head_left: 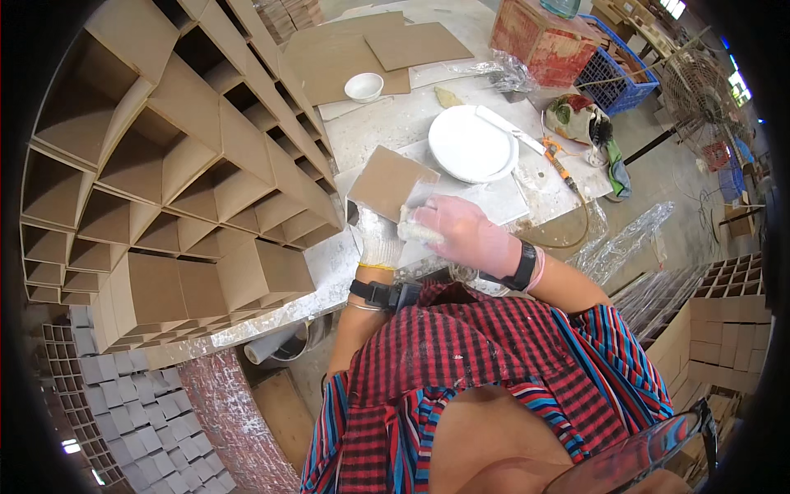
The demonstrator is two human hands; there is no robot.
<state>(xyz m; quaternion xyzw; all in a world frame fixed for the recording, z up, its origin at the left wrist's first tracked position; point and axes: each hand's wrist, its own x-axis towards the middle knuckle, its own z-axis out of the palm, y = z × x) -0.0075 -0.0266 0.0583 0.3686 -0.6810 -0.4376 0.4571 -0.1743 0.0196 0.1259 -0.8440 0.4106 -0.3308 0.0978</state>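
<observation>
My left hand (380, 237), in a white knit glove, grips a small brown cardboard box (393, 177) from its near left side. My right hand (465, 235) wears a pink glove and is closed on a whitish sponge or wad of cloth (418, 228). That wad presses against the box's near right edge, where a pale smear shows. Just beyond my right hand stands a round white tub (469, 144) with white contents. Across its rim and beside it lies a long white tool with an orange handle (564, 169) and a cord.
Stacked open brown boxes (189, 165) rise high along the left. Flat cardboard sheets (346, 53) and a small white bowl (364, 86) lie at the back of the white-stained table (362, 128). Farther right are a red crate (539, 41), a blue basket (629, 86) and a fan (704, 90).
</observation>
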